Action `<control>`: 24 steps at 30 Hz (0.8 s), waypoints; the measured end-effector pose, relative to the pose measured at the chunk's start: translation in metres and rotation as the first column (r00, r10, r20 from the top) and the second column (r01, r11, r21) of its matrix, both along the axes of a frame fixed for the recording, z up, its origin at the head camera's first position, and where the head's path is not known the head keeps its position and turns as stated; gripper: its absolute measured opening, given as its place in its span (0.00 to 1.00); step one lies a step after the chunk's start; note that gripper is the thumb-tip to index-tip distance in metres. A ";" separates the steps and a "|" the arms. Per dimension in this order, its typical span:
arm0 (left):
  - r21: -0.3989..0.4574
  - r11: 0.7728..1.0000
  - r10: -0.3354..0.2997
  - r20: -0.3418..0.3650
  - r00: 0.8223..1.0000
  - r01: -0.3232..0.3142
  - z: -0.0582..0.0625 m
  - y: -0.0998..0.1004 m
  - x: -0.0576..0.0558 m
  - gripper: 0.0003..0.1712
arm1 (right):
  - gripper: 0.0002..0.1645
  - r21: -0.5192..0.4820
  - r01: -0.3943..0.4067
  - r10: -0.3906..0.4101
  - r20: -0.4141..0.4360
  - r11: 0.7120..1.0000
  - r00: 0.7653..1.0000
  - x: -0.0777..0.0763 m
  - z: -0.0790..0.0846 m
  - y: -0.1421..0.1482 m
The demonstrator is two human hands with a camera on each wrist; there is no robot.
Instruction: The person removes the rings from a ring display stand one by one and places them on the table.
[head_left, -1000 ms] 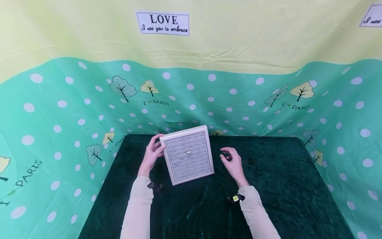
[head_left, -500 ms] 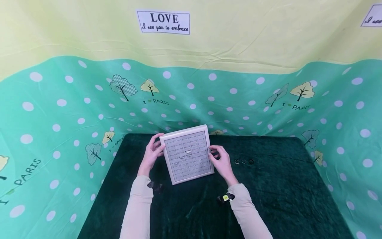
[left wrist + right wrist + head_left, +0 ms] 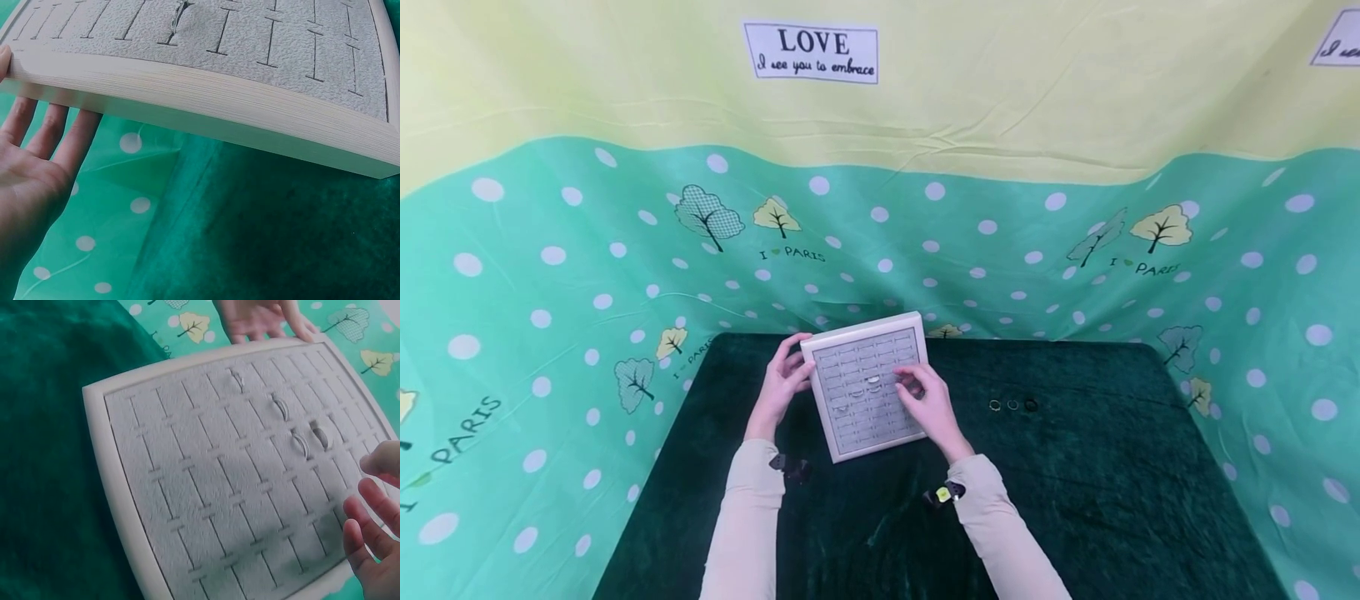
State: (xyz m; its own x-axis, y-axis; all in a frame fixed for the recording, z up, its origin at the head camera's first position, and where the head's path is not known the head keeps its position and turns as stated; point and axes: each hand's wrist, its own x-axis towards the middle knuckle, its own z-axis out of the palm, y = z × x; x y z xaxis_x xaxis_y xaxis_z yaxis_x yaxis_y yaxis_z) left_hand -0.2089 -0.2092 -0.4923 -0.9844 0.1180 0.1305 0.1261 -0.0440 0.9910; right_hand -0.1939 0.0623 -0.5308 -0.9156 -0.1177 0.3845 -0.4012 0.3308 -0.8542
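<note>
A ring display tray [image 3: 868,425] with a pale frame and grey slotted padding stands tilted up above the dark cloth. My left hand [image 3: 781,387] grips its left side, thumb over the frame and fingers behind. Several rings sit in the slots, among them a wide silver ring [image 3: 320,436] and a thin ring [image 3: 280,407]. My right hand [image 3: 927,408] is over the tray's right part, fingertips bent close to the padding beside the wide ring. In the right wrist view its fingers [image 3: 365,519] are partly cut off; I cannot tell whether a ring is between the fingertips.
To the right on the dark green velvet cloth [image 3: 1112,467] lie a gold-toned ring [image 3: 995,406], a silver ring [image 3: 1012,405] and a black ring [image 3: 1031,405] in a row. A green dotted curtain [image 3: 925,225] hangs behind and at both sides.
My right hand has moved left from beside the loose rings, past the tray's right edge, to over its slots, uncovering the gold-toned ring. My left hand and the tray have barely moved.
</note>
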 end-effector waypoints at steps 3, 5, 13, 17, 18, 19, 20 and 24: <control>-0.009 1.000 -0.005 0.000 1.000 0.005 0.001 0.000 0.000 0.27 | 0.13 0.000 -0.013 0.013 -0.004 1.000 1.000 -0.002 0.003 -0.006; -0.011 1.000 -0.007 -0.001 1.000 0.007 0.001 0.000 0.000 0.27 | 0.13 0.001 -0.025 0.025 -0.005 1.000 1.000 -0.002 0.005 -0.009; -0.005 1.000 -0.009 0.002 1.000 0.009 0.001 0.000 0.000 0.27 | 0.13 0.071 -0.051 0.051 -0.002 0.996 0.999 -0.005 0.007 -0.023; 0.001 1.000 -0.011 0.006 1.000 0.011 0.001 0.000 0.000 0.27 | 0.12 0.111 -0.048 0.046 0.019 0.993 0.999 -0.007 0.007 -0.028; 0.001 1.000 -0.011 0.006 1.000 0.011 0.001 0.000 0.000 0.27 | 0.12 0.122 -0.046 0.043 0.026 0.992 0.999 -0.007 0.008 -0.028; 0.002 1.000 -0.011 0.005 1.000 0.011 0.001 0.000 0.000 0.27 | 0.12 0.131 -0.044 0.041 0.029 0.990 0.999 -0.007 0.008 -0.029; 0.004 1.000 -0.011 0.005 1.000 0.011 0.001 0.000 0.000 0.27 | 0.12 0.140 -0.042 0.038 0.033 0.989 0.999 -0.007 0.009 -0.029; 0.006 1.000 -0.012 0.004 1.000 0.012 0.001 0.000 0.000 0.27 | 0.12 0.179 -0.025 0.022 0.019 0.983 1.000 -0.007 0.008 -0.031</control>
State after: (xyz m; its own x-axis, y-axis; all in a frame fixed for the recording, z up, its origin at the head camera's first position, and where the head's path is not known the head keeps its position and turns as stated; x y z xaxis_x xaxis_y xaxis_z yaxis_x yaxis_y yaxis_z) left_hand -0.2091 -0.2092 -0.4912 -0.9835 0.1287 0.1275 0.1217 -0.0518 0.9912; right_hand -0.2011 0.0316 -0.5230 -0.9179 -0.2054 0.3395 -0.3968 0.4700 -0.7885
